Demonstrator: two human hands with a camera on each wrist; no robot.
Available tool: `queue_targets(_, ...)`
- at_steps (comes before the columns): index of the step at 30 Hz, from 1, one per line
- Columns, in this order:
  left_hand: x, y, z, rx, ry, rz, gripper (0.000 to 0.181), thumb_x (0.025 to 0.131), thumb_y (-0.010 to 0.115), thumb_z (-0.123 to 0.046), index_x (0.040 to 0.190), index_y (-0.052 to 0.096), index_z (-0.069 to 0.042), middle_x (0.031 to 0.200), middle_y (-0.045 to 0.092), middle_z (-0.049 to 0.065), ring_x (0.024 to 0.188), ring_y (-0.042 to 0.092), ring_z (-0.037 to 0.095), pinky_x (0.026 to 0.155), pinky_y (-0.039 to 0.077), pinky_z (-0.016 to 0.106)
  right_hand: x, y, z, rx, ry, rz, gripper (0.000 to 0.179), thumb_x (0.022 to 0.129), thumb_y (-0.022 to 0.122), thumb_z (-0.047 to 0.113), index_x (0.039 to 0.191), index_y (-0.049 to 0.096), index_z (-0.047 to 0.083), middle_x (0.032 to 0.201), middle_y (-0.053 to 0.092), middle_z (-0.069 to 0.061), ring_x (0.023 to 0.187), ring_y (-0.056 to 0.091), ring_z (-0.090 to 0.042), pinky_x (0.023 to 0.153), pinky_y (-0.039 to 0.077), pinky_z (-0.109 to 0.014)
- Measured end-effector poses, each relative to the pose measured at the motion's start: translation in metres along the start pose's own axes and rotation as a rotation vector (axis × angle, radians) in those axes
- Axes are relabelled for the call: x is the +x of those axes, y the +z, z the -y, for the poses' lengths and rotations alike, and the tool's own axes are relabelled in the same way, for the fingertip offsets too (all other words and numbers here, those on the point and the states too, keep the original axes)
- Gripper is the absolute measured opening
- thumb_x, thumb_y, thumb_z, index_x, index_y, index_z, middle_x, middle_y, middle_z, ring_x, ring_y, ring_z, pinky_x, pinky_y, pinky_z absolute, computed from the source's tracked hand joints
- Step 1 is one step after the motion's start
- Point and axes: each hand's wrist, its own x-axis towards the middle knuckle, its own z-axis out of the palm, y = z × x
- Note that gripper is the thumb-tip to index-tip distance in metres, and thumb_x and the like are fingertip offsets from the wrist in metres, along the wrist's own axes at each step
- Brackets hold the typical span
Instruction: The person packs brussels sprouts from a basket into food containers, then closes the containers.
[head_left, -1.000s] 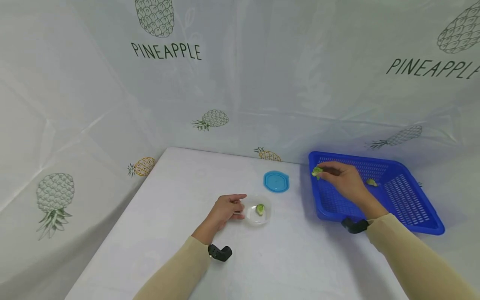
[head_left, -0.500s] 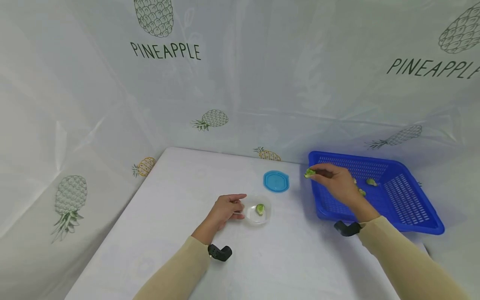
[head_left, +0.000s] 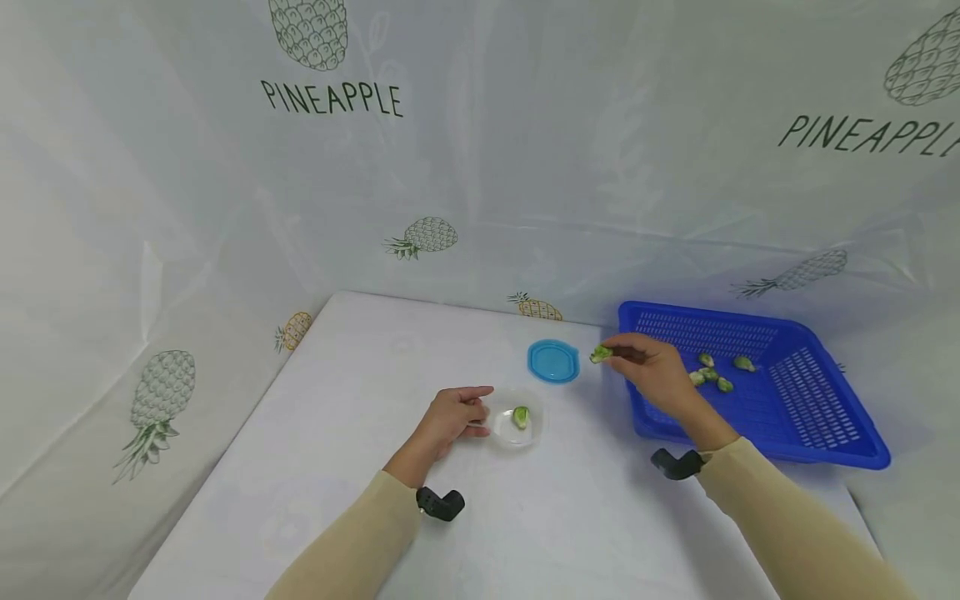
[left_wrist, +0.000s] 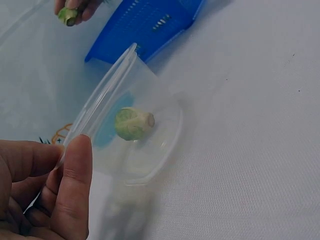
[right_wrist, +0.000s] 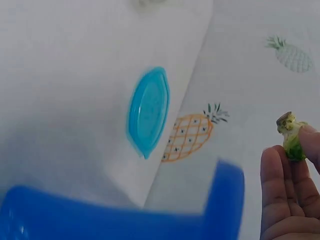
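My left hand (head_left: 447, 422) pinches the rim of a clear round plastic container (left_wrist: 165, 125) between thumb and fingers. One Brussels sprout (left_wrist: 131, 123) lies inside it. Between the thumb and fingertips of my right hand (head_left: 652, 371) is another Brussels sprout (head_left: 601, 354), held in the air just left of the blue basket's near-left rim. The right wrist view shows this sprout (right_wrist: 291, 136) with its cut stem end up. In the blue basket (head_left: 802, 442) lie several more sprouts (head_left: 724, 385).
A light-blue lid (head_left: 553, 362) lies flat on the white table (head_left: 360, 375), behind the container and left of the basket. Pineapple-printed sheeting (head_left: 525, 150) hangs along the back and left of the table.
My right hand has moved left with its sprout, from over the basket to beyond its left rim, uncovering several sprouts inside. My left hand and the container stay in place.
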Motion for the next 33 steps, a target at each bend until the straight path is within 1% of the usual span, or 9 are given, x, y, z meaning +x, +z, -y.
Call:
queue_targets(6,-0.001,0.0,0.0,-0.007,0.004,0.0,0.046,0.096,0.068,0.001,0.142,0.066,-0.005,0.103,0.055,0.006,0.079,0.067,0.015,0.074,0.067,0.028,0.0,0.017,0.001,0.06,-0.067,-0.007,0.025,0.099,0.074,0.008,0.124,0.075,0.003,0.115,0.074,-0.019,0.094,0.068,0.0,0.077,0.06,-0.014)
queue_targets(9,0.0,-0.001,0.0,-0.008,0.006,0.0,0.046,0.096,0.068,0.001,0.142,0.067,-0.005,0.103,0.055,0.006,0.081,0.067,0.016,0.074,0.067,0.028,0.0,0.027,0.002,0.093,-0.098,-0.004,0.025,0.098,0.074,0.004,0.123,0.074,0.001,0.114,0.074,-0.02,0.094,0.069,0.001,0.077,0.06,-0.015)
queue_targets(14,0.0,-0.001,0.0,-0.006,0.002,0.003,0.046,0.097,0.068,0.001,0.142,0.066,-0.005,0.103,0.055,0.006,0.082,0.067,0.016,0.075,0.067,0.027,-0.001,0.043,0.003,0.098,-0.142,-0.002,0.024,0.095,0.075,0.0,0.12,0.074,0.001,0.111,0.072,-0.019,0.095,0.068,0.002,0.079,0.06,-0.014)
queue_targets(18,0.0,-0.001,0.0,-0.008,0.002,0.002,0.045,0.096,0.068,0.001,0.141,0.067,-0.005,0.103,0.056,0.006,0.082,0.067,0.016,0.074,0.067,0.027,-0.001,0.057,0.004,0.113,-0.185,-0.011,0.024,0.093,0.077,-0.004,0.117,0.074,-0.001,0.109,0.071,-0.02,0.096,0.067,0.0,0.081,0.06,-0.014)
queue_targets(20,0.0,-0.001,0.0,-0.008,0.001,0.0,0.045,0.096,0.068,0.001,0.141,0.067,-0.005,0.103,0.055,0.006,0.082,0.067,0.016,0.074,0.067,0.027,-0.001,0.063,0.005,0.118,-0.198,-0.015,0.024,0.093,0.077,-0.004,0.116,0.075,0.0,0.109,0.072,-0.019,0.097,0.066,-0.001,0.082,0.06,-0.014)
queue_targets(28,-0.001,-0.001,-0.001,-0.005,-0.008,-0.003,0.046,0.097,0.068,0.0,0.142,0.066,-0.005,0.105,0.055,0.006,0.087,0.067,0.018,0.074,0.067,0.027,-0.003,0.087,0.003,0.142,-0.16,0.0,0.022,0.093,0.08,0.003,0.114,0.076,0.004,0.105,0.075,-0.013,0.096,0.066,-0.007,0.077,0.059,-0.018)
queue_targets(33,-0.001,0.0,-0.001,-0.008,-0.011,-0.003,0.047,0.097,0.068,0.001,0.143,0.066,-0.005,0.104,0.055,0.006,0.087,0.066,0.017,0.074,0.067,0.027,-0.003,0.101,0.003,0.11,-0.13,0.021,0.023,0.093,0.081,0.007,0.115,0.076,0.007,0.107,0.075,-0.01,0.099,0.068,-0.02,0.08,0.06,-0.023)
